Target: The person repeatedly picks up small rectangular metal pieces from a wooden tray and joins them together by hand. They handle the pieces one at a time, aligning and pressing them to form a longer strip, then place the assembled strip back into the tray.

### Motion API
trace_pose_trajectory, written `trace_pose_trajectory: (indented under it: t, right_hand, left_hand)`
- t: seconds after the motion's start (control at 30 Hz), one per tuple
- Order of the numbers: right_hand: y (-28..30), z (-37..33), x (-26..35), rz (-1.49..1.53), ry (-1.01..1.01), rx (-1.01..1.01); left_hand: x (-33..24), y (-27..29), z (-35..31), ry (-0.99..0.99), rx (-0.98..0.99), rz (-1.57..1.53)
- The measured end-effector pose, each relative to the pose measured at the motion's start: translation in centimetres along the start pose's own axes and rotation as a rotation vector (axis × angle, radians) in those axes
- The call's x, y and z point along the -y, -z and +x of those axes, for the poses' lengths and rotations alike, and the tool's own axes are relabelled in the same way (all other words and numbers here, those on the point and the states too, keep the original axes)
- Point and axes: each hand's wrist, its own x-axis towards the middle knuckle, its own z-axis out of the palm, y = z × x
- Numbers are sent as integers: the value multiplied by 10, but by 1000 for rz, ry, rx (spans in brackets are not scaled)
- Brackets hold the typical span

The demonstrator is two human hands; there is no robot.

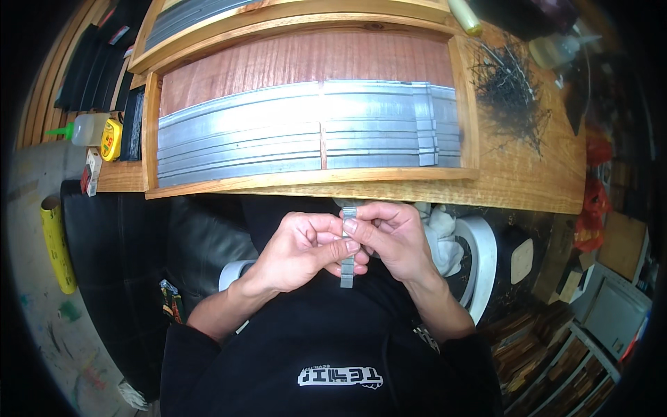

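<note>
Both hands meet in front of my chest, just below the edge of a wooden workbench point(528, 181). My left hand point(299, 247) and my right hand point(392, 236) pinch a short grey metal strip point(347, 267), held upright between the thumbs and fingers. Its lower end sticks out under the fingers. On the bench stands a wooden frame point(306, 182) with a reddish board and several long grey metal strips point(278, 142) laid side by side across its lower half.
A heap of thin black wires or nails point(511, 87) lies on the bench at right. A yellow tape measure point(110, 139) and a glue bottle point(87, 128) sit at left. Another wooden frame point(278, 17) lies behind. A white stool point(483, 260) and shelves point(556, 361) stand at lower right.
</note>
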Motion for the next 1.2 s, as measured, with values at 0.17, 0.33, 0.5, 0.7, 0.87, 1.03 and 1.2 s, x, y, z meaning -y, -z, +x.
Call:
trace_pose_trajectory:
  t: [0.17,0.33,0.5,0.7,0.87,1.03,1.2]
  right_hand:
    - [-4,-7,1,-70,86,-16]
    - [-5,-13,4,-137,116,-47]
    - [-4,-13,0,-125,144,-51]
    - [-4,-12,-2,-126,152,-41]
    - [-3,-12,-4,-120,150,-41]
    - [-3,-12,-2,-125,157,-33]
    - [-3,-12,-3,-116,176,-28]
  left_hand:
    - [2,-2,-9,-4,8,12]
    - [3,-4,-12,7,8,-22]
    - [5,-4,-13,5,1,-5]
    - [5,-4,-13,6,-5,6]
    - [8,-3,-12,8,2,-13]
    - [9,-3,-12,14,2,-25]
    - [9,-3,-12,2,7,-34]
